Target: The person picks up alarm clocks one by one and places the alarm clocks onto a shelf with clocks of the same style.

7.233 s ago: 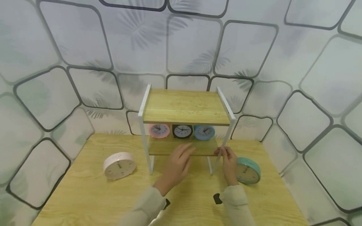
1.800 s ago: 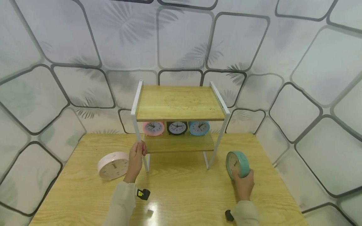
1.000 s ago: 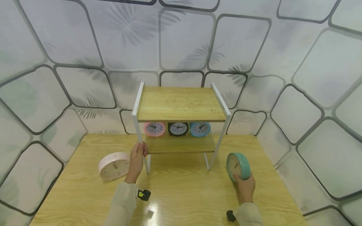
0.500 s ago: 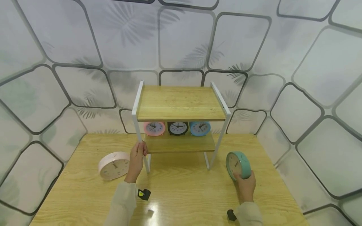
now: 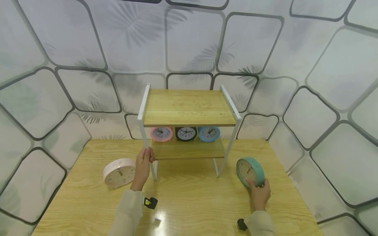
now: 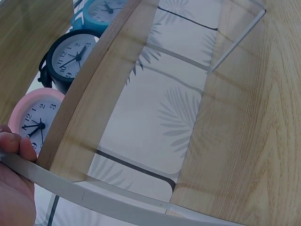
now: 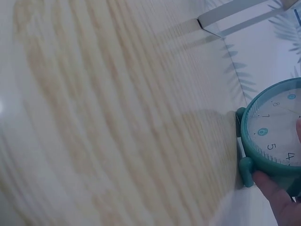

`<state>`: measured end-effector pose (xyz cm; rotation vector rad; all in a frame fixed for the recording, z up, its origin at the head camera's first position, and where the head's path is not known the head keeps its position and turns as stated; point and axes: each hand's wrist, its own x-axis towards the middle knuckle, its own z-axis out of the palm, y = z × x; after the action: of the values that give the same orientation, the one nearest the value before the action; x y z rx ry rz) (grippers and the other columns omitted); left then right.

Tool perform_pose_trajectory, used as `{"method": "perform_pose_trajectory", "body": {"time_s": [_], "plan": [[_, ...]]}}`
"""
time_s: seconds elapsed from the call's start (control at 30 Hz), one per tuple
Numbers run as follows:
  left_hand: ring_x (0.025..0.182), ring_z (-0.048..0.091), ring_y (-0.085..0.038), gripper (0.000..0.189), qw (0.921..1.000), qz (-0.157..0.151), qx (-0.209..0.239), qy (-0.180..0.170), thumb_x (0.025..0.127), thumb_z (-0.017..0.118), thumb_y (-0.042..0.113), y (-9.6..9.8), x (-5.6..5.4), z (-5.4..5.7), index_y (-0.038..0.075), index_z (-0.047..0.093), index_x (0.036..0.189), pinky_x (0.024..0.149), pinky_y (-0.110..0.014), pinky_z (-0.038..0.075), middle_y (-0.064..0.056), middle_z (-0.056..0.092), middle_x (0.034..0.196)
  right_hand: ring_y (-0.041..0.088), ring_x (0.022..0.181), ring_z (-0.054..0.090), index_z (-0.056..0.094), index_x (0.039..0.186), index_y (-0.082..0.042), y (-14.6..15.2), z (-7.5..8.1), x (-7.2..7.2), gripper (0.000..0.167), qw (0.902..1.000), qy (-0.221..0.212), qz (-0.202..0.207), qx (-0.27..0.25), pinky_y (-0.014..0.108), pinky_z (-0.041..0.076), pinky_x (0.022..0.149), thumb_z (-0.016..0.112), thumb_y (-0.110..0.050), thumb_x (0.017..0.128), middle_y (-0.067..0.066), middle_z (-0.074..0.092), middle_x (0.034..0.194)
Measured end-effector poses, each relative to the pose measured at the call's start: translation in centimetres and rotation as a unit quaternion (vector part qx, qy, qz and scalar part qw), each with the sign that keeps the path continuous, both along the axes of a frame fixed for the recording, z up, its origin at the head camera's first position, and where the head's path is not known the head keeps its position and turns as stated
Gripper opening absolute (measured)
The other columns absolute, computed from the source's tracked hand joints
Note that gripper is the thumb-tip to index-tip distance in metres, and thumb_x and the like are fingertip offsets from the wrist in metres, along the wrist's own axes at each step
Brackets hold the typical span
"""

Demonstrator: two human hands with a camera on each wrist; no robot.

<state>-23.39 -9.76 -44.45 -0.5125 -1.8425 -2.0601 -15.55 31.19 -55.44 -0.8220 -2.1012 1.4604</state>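
My left hand (image 5: pixel 143 167) grips the front left post of a two-tier shelf (image 5: pixel 189 108) with a white metal frame and wooden boards. On the shelf's lower board stand three small alarm clocks: pink (image 5: pixel 161 134), black (image 5: pixel 186 133) and blue (image 5: pixel 209 134). My right hand (image 5: pixel 260 195) holds a round green alarm clock (image 5: pixel 256 172) at its lower right edge, thumb over the face. In the right wrist view, the feet of this green clock (image 7: pixel 270 127) are at the tabletop. Left of my left hand sits a pale pink alarm clock (image 5: pixel 119 172), partly hidden by that hand.
Everything stands on a wooden table (image 5: pixel 189 203) that runs back to a patterned wall (image 5: pixel 192 39), with more wall on both sides. The shelf's right leg (image 5: pixel 218 167) stands between the middle of the table and the green clock.
Earlier my right hand held the shelf's right post; now it holds the green clock, lately turned more to face forward. My left hand has gone from the shelf's front to its left post.
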Motion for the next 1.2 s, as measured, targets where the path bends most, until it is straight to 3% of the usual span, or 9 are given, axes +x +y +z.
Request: {"method": "perform_pose_trajectory", "body": {"time_s": [0.3, 0.6, 0.9, 1.2], "plan": [[0.055, 0.032, -0.016, 0.031, 1.0000, 0.001, 0.003, 0.006, 0.101, 0.023, -0.002, 0.00, -0.03, 0.03, -0.017, 0.034, 0.075, 0.056, -0.037, 0.026, -0.012, 0.033, 0.061, 0.046, 0.130, 0.038, 0.040, 0.130, 0.002, 0.22, 0.30, 0.17, 0.052, 0.9997, -0.002, 0.024, -0.007, 0.057, 0.031, 0.107, 0.065, -0.005, 0.086, 0.028, 0.044, 0.136], [0.054, 0.031, -0.020, 0.032, 0.9999, 0.001, 0.008, 0.009, 0.101, 0.023, -0.003, 0.02, -0.08, 0.00, -0.017, 0.034, 0.075, 0.054, -0.036, 0.027, -0.015, 0.032, 0.060, 0.047, 0.130, 0.039, 0.044, 0.125, 0.002, 0.51, -0.20, -0.07, 0.050, 0.9998, 0.007, 0.020, 0.002, 0.055, 0.033, 0.107, 0.069, -0.007, 0.083, 0.028, 0.046, 0.136], [0.054, 0.033, -0.012, 0.032, 1.0000, -0.002, 0.006, 0.005, 0.101, 0.023, -0.002, 0.03, -0.11, -0.22, -0.016, 0.034, 0.075, 0.054, -0.035, 0.027, -0.011, 0.034, 0.061, 0.047, 0.127, 0.042, 0.045, 0.131, 0.002, 0.87, -0.47, 0.24, 0.063, 0.9999, 0.000, 0.005, -0.014, 0.053, 0.036, 0.105, 0.076, -0.016, 0.079, 0.031, 0.045, 0.136], [0.054, 0.033, -0.014, 0.031, 0.9999, 0.002, 0.002, 0.013, 0.101, 0.023, -0.002, 0.00, -0.08, -0.17, -0.015, 0.034, 0.074, 0.054, -0.035, 0.027, -0.013, 0.033, 0.060, 0.047, 0.125, 0.044, 0.046, 0.128, 0.005, 0.88, -0.02, 0.56, 0.061, 0.9997, -0.005, 0.024, -0.003, 0.054, 0.038, 0.103, 0.076, -0.015, 0.079, 0.033, 0.046, 0.134]]}}
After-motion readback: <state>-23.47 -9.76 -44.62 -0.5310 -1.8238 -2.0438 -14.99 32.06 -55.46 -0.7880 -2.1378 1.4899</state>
